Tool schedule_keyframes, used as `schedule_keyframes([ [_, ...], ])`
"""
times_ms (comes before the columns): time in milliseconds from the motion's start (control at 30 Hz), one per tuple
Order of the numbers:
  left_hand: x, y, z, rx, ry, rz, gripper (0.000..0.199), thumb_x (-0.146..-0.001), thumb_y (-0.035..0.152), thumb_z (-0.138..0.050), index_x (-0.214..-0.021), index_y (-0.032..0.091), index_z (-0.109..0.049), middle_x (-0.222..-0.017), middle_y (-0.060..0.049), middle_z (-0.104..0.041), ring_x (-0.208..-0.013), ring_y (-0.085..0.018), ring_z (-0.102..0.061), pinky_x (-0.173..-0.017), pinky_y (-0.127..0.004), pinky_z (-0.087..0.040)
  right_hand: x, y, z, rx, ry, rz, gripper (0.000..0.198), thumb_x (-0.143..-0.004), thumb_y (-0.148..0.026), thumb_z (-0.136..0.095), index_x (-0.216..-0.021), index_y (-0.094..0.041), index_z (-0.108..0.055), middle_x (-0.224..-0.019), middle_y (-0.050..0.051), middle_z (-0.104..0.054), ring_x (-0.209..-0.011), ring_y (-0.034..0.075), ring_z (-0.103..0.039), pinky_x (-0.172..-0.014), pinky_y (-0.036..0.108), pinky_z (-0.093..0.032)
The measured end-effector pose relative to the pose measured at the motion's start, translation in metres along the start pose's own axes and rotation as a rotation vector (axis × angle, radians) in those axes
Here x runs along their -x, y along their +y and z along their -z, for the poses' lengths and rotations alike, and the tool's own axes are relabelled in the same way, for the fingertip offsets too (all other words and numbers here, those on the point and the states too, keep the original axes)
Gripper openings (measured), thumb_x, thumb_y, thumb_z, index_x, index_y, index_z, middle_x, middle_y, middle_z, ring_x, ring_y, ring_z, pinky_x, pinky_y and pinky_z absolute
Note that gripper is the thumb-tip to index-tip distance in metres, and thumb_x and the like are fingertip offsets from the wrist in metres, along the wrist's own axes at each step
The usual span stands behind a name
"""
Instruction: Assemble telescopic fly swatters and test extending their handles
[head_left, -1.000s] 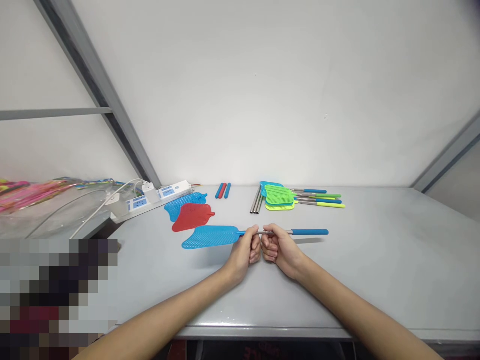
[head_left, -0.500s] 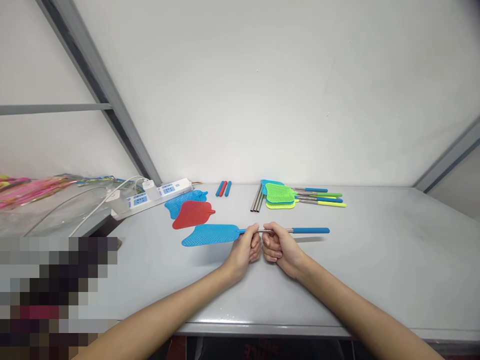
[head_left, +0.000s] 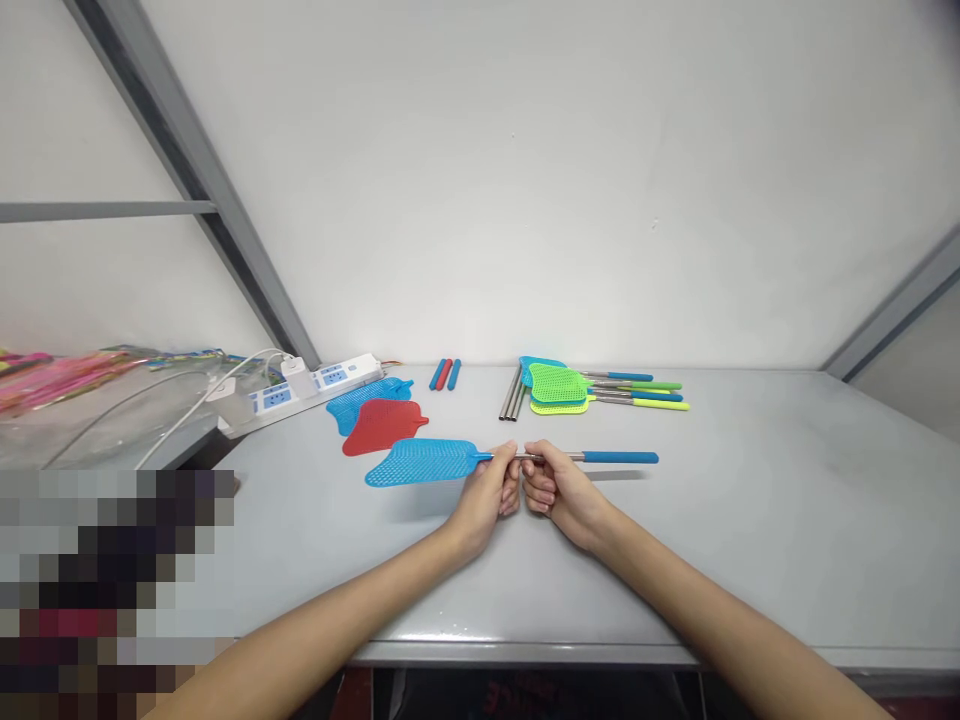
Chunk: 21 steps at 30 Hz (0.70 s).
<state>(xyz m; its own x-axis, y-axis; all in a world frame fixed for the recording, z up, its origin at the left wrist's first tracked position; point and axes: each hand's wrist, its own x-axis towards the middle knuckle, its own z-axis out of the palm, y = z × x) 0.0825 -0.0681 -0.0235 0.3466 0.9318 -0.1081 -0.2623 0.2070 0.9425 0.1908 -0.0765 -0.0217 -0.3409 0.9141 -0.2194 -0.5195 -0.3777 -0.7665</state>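
Note:
A blue fly swatter (head_left: 431,463) with a metal shaft and blue grip is held level, just above the table. My left hand (head_left: 491,490) is closed around the shaft close to the mesh head. My right hand (head_left: 559,490) pinches the same shaft further along, on the side of the blue grip. Only a small gap separates the two fists. Behind the held swatter lie a loose red swatter head (head_left: 384,427) and a blue swatter head (head_left: 367,402), partly overlapped by the red one.
Several swatters with green, blue and yellow parts (head_left: 559,383) lie stacked at the back, beside metal tubes (head_left: 511,393). Three short handle grips (head_left: 445,375) rest near the wall. A power strip (head_left: 300,393) with cables and bagged colourful items (head_left: 67,380) are at left on the grey table (head_left: 787,520).
The swatter's mesh head has turned slightly, showing more of its face. Both hands stay closed on the shaft in almost the same place. The whole view has shifted a little.

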Motion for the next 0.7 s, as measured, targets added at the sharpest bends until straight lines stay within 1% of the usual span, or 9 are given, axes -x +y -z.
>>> schedule_keyframes([
  [67, 0.0, 0.0007, -0.0006, -0.023, 0.016, -0.016, 0.038, -0.07, 0.049, -0.044, -0.053, 0.017, -0.036, -0.032, 0.01, -0.026, -0.028, -0.003, -0.021, -0.034, -0.018, -0.019, 0.0001, -0.0003, -0.0003, 0.004, 0.006, -0.007, 0.029, -0.07, -0.037, -0.046, -0.05, -0.016, -0.042, -0.034, -0.009, -0.022, -0.033, 0.004, -0.017, -0.036, 0.019, -0.019],
  [200, 0.0002, 0.0017, -0.0003, -0.017, -0.017, -0.017, 0.04, -0.069, 0.054, -0.042, -0.055, 0.017, -0.038, -0.032, 0.01, -0.026, -0.027, -0.003, -0.023, -0.033, -0.019, -0.02, 0.0004, -0.0014, -0.0015, 0.015, 0.012, -0.008, 0.029, -0.069, -0.039, -0.047, -0.052, -0.016, -0.042, -0.035, -0.009, -0.022, -0.033, 0.004, -0.019, -0.037, 0.019, -0.02],
  [367, -0.0001, 0.0013, 0.0012, 0.017, -0.035, -0.011, 0.04, -0.068, 0.053, -0.045, -0.053, 0.017, -0.037, -0.032, 0.009, -0.028, -0.027, -0.004, -0.024, -0.033, -0.019, -0.02, 0.0017, -0.0002, -0.0031, 0.087, -0.009, 0.038, 0.031, -0.071, -0.038, -0.048, -0.05, -0.016, -0.04, -0.036, -0.009, -0.024, -0.033, 0.004, -0.018, -0.036, 0.019, -0.017],
  [433, 0.0002, 0.0012, 0.002, 0.012, -0.034, 0.003, 0.041, -0.068, 0.052, -0.046, -0.049, 0.017, -0.035, -0.031, 0.009, -0.027, -0.027, -0.004, -0.022, -0.032, -0.019, -0.018, 0.0032, 0.0004, -0.0039, 0.136, -0.036, 0.07, 0.032, -0.072, -0.037, -0.047, -0.05, -0.015, -0.04, -0.036, -0.009, -0.024, -0.033, 0.003, -0.017, -0.037, 0.02, -0.015],
  [567, 0.0019, 0.0009, 0.0046, -0.023, -0.026, 0.028, 0.048, -0.071, 0.053, -0.04, -0.04, 0.017, -0.03, -0.026, 0.007, -0.023, -0.024, -0.004, -0.019, -0.031, -0.019, -0.014, 0.0069, -0.001, -0.0055, 0.191, -0.129, 0.102, 0.028, -0.073, -0.035, -0.048, -0.055, -0.014, -0.045, -0.037, -0.009, -0.025, -0.034, 0.003, -0.017, -0.038, 0.02, -0.013],
  [700, 0.005, 0.0007, 0.0061, -0.117, 0.029, 0.049, 0.049, -0.072, 0.053, -0.035, -0.039, 0.017, -0.03, -0.025, 0.005, -0.028, -0.023, -0.005, -0.023, -0.03, -0.019, -0.016, 0.0088, -0.0032, -0.0059, 0.225, -0.176, 0.115, 0.027, -0.075, -0.035, -0.048, -0.057, -0.014, -0.048, -0.038, -0.008, -0.026, -0.035, 0.003, -0.018, -0.039, 0.021, -0.013],
])
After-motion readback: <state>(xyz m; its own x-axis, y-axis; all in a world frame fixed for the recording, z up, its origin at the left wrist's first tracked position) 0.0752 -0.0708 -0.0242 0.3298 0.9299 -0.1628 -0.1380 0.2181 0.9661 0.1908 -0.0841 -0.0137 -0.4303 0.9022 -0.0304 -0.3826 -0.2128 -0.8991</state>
